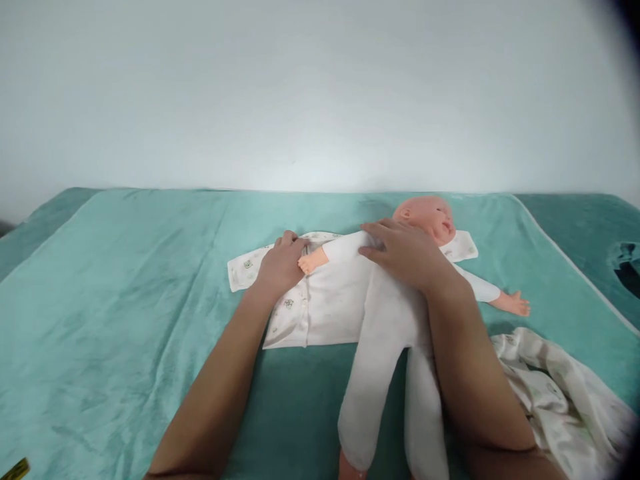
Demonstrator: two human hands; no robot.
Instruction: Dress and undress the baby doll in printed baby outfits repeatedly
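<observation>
A baby doll (415,310) with a white cloth body lies on its back, its head tilted to the right. Partly under it is a white baby shirt (333,310) with small printed figures, laid open. My left hand (284,263) is closed on the shirt near its left sleeve, fingers bent over the cloth, beside the doll's small hand (313,261). Across the doll's shoulder and upper arm lies my right hand (403,253), thumb and fingers round the arm. The doll's other arm (493,293) stretches out to the right over the cover.
A green plush cover (110,307) spreads beneath everything, with a pale wall (300,93) behind it. Crumpled printed cloth (560,393) lies at the lower right. A dark printed patch (627,267) shows at the right edge, and a yellow-black piece (16,469) at the lower left.
</observation>
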